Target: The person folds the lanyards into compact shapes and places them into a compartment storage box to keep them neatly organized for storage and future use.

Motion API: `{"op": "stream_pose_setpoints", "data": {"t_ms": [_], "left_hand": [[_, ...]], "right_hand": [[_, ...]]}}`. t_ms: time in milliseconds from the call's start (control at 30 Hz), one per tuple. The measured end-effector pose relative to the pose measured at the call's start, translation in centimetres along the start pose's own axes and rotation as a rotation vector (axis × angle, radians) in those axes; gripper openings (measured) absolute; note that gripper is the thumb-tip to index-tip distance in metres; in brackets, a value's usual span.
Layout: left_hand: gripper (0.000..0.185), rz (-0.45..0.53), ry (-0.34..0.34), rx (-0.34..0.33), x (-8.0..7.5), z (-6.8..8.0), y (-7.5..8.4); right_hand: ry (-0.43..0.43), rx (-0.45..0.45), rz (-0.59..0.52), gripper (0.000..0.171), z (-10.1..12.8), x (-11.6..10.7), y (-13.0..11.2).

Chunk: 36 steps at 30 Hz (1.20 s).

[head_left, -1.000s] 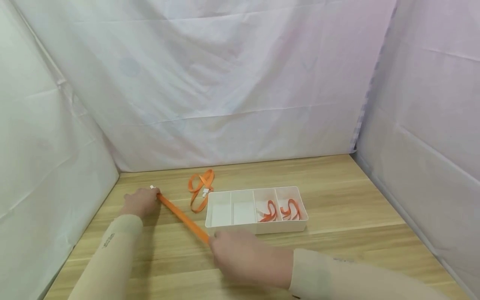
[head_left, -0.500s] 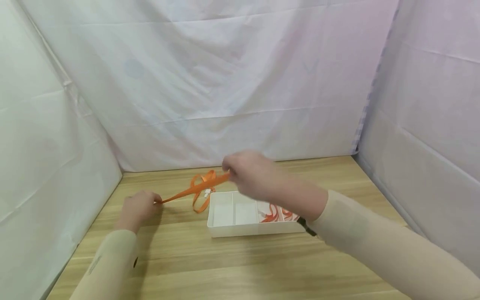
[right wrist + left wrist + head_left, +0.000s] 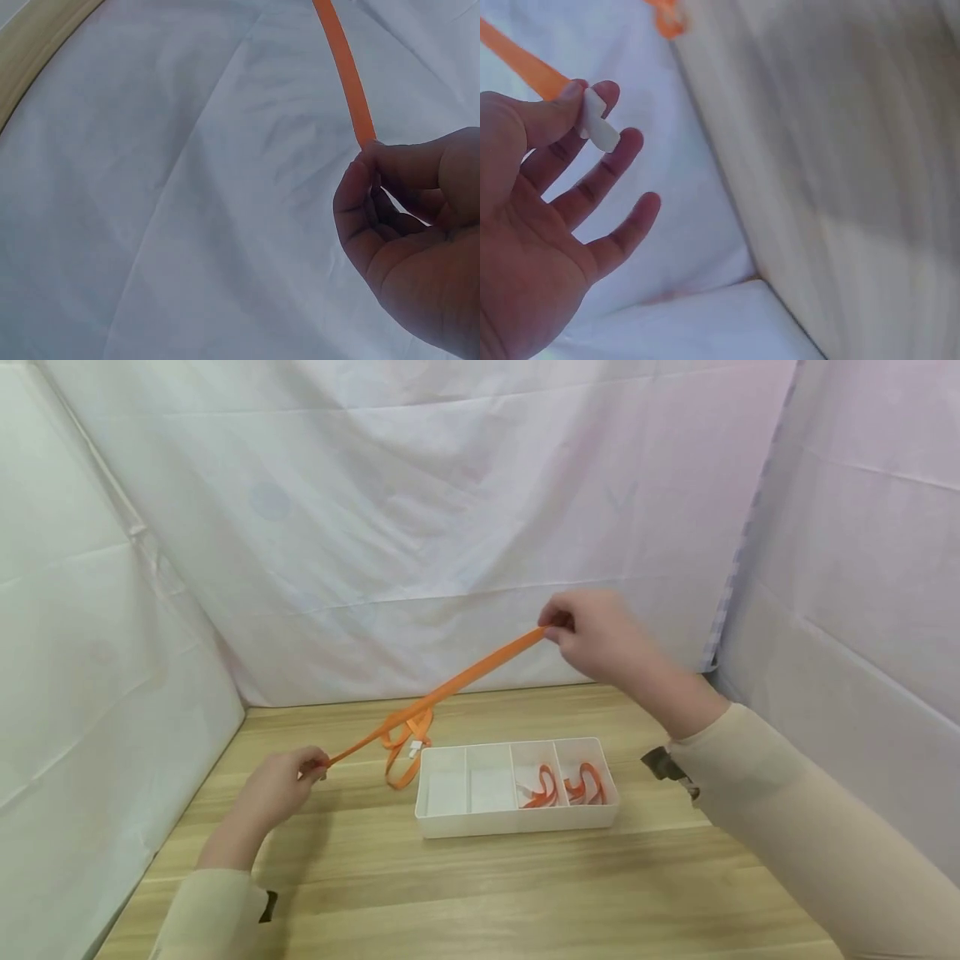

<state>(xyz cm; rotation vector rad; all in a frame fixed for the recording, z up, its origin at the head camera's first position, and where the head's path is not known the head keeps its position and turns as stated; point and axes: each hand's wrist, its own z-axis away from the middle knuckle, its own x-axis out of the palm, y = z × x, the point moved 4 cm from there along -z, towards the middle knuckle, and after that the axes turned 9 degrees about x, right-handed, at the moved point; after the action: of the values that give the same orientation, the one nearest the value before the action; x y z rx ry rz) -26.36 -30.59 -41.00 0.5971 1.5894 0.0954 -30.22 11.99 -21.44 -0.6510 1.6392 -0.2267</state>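
An orange lanyard point(image 3: 480, 671) is stretched in the air between both hands, rising from lower left to upper right. My left hand point(image 3: 279, 787) pinches its clip end between thumb and index finger; the white plastic clip point(image 3: 598, 124) shows past the fingertips in the left wrist view, where the other fingers are spread. High at the right, my right hand point(image 3: 600, 635) pinches the opposite end of the strap point(image 3: 346, 71). Behind and below the taut strap, a second orange lanyard point(image 3: 405, 774) with a white clip point(image 3: 415, 748) lies loosely looped on the table.
A white divided box point(image 3: 472, 823) stands mid-table, just right of the loose lanyard. Its two right compartments each hold a folded orange lanyard point(image 3: 588, 781); the two left ones show bare floors. White cloth point(image 3: 420, 527) hangs around the wooden table point(image 3: 480, 893).
My right hand has swung from low in front of the box up and to the right, drawing the lanyard taut above the table. The left hand has shifted slightly toward me, still pinching the clip end.
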Motion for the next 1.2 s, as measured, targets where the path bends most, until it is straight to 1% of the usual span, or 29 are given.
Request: {"op": "stream_pose_setpoints", "data": {"t_ms": [100, 167, 233, 300, 367, 433, 567, 667, 800, 900, 1000, 1100, 1200], "left_hand": [[0.011, -0.007, -0.017, 0.022, -0.4, 0.1, 1.4], [0.011, 0.009, -0.051, 0.042, -0.5, 0.0, 2.4], [0.01, 0.074, -0.096, 0.059, -0.1, 0.0, 3.4], [0.009, 0.163, -0.13, 0.075, 0.5, 0.0, 4.5], [0.01, 0.255, -0.159, 0.082, 1.1, 0.1, 5.8], [0.011, 0.322, -0.176, 0.093, 1.7, 0.4, 7.1], [0.015, 0.42, -0.201, 0.158, 2.7, 1.0, 10.0], [0.014, 0.497, -0.244, 0.2, 3.5, 1.5, 12.0], [0.007, 0.587, -0.279, 0.226, 4.8, 1.9, 13.8], [0.005, 0.635, -0.289, 0.251, 6.0, 1.8, 14.7], [0.005, 0.683, -0.294, 0.257, 7.1, 1.7, 15.3], [0.005, 0.714, -0.282, 0.247, 7.9, 1.6, 15.8], [0.004, 0.706, -0.27, 0.252, 8.5, 1.4, 16.2]], "right_hand": [[0.023, 0.034, -0.028, 0.016, 0.2, -0.6, 0.9], [0.05, 0.038, -0.043, 0.016, 0.3, -1.1, 1.1], [0.086, 0.034, -0.06, 0.016, 0.6, -2.0, 1.0], [0.138, 0.021, -0.067, 0.015, 0.9, -3.2, 0.8], [0.205, -0.008, -0.068, 0.013, 1.3, -4.6, 0.3], [0.281, -0.054, -0.069, 0.012, 1.7, -6.0, -0.2], [0.437, -0.158, -0.09, 0.01, 2.5, -8.0, -1.0], [0.51, -0.19, -0.112, 0.009, 2.9, -9.1, -1.3], [0.544, -0.209, -0.098, 0.009, 3.2, -10.3, -1.9], [0.543, -0.221, -0.071, 0.011, 3.4, -10.8, -2.6], [0.525, -0.237, -0.066, 0.011, 3.3, -10.9, -3.4], [0.509, -0.268, -0.072, 0.012, 3.1, -10.8, -4.3], [0.506, -0.33, -0.055, 0.016, 2.9, -10.5, -4.8]]}}
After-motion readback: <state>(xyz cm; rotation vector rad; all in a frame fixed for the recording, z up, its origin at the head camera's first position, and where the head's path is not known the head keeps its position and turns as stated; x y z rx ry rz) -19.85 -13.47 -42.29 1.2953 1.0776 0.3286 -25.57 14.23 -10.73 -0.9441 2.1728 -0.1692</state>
